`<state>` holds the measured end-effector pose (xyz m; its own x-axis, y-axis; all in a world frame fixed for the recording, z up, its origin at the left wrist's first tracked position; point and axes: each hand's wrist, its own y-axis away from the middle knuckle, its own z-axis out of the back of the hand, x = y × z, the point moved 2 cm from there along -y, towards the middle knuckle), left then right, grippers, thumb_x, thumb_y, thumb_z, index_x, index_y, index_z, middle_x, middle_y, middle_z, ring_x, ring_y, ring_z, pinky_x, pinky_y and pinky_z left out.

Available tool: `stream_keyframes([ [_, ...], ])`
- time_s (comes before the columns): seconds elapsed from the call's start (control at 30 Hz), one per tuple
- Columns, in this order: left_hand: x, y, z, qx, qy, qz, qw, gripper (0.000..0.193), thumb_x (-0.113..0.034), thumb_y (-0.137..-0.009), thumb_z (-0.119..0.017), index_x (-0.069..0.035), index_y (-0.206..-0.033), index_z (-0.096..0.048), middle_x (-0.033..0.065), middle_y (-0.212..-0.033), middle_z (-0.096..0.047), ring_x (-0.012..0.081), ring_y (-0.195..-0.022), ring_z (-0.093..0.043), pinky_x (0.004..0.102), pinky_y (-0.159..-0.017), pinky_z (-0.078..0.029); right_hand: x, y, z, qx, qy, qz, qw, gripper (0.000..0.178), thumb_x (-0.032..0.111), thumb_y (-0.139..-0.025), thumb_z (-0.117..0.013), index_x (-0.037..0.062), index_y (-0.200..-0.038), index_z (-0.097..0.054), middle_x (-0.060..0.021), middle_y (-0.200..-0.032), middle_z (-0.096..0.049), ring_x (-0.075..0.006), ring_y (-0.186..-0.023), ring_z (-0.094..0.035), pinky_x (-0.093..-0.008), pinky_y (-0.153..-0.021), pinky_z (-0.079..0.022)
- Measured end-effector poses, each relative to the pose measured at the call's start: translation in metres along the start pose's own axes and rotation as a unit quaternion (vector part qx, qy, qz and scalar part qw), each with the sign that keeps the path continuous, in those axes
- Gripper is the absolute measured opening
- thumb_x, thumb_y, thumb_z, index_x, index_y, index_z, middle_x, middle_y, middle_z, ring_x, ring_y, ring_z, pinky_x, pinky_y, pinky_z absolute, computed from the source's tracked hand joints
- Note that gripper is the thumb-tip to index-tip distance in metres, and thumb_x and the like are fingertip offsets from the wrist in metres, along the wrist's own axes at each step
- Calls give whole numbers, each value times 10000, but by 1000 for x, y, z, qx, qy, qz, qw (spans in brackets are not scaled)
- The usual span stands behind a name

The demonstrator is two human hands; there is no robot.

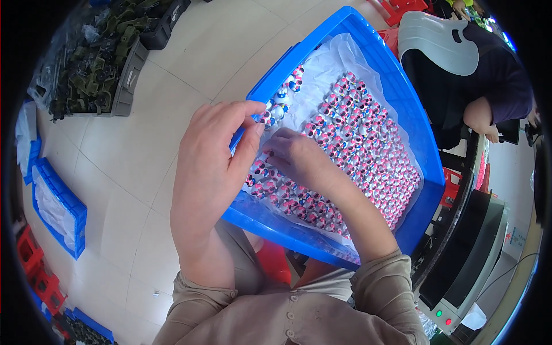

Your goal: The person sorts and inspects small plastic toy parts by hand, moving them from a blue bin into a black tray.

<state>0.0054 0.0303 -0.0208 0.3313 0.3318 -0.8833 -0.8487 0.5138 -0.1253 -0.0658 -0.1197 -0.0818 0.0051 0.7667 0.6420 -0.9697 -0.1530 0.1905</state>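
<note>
A blue plastic crate (425, 138) in front of me is lined with thin white sheeting (322, 63). Rows of small pink, white and blue painted figurines (368, 144) fill most of it, with a looser group (282, 98) along the left side. My left hand (213, 149) is over the crate's left rim, thumb and index finger closed around what looks like one small figurine. Inside the crate, my right hand (299, 158) has its fingers curled down among the figurines near the left side; whatever they grip is mostly hidden.
At upper left stand grey crates (129, 80) of dark green parts. A smaller blue tray (75, 218) with white lining lies on the tiled floor (172, 69). A person's arm (480, 115) and a grey chair back (437, 40) are at upper right, above a machine (466, 259) with buttons.
</note>
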Motion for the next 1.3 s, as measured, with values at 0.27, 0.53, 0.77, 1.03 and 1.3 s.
stream_keyframes([
  [0.27,-2,-2,-1,3,-12,0,1000,147,-57,-779,-574,-33,-924,-578,78,-754,-573,241,-734,-507,340,-671,-412,25,-21,-33,-84,66,-141,984,266,287,-776,-611,32,-845,-576,-194,-760,-585,-336,-676,-600,-412,-604,-486],
  [0.53,2,0,1,0,5,-1,1000,142,-62,-786,-567,-36,-925,-577,77,-750,-572,236,-742,-510,338,-669,-412,8,-7,-22,-149,-253,-79,953,113,-7,-718,-636,7,-808,-569,-107,-738,-591,-179,-647,-611,-282,-569,-489],
  [0.77,0,0,0,-3,-1,-1,1000,139,-66,-791,-567,-36,-926,-574,75,-760,-571,235,-748,-511,339,-673,-410,-20,11,-2,-193,-166,-64,965,91,-37,-730,-609,26,-791,-583,-87,-774,-603,-193,-691,-612,-282,-601,-497],
  [1.03,2,1,0,-5,13,-4,1000,144,-59,-789,-566,-34,-930,-572,78,-771,-575,238,-745,-509,339,-673,-410,-17,18,-13,-206,59,19,977,127,83,-680,-658,68,-797,-612,-59,-792,-608,-241,-759,-546,-349,-714,-416],
  [1.3,-1,-1,0,2,-3,-4,1000,145,-57,-785,-569,-34,-928,-573,77,-759,-572,235,-742,-507,337,-672,-409,-8,10,8,-148,124,-39,980,256,133,-700,-649,92,-952,-630,-79,-783,-596,-266,-749,-548,-363,-709,-444],
])
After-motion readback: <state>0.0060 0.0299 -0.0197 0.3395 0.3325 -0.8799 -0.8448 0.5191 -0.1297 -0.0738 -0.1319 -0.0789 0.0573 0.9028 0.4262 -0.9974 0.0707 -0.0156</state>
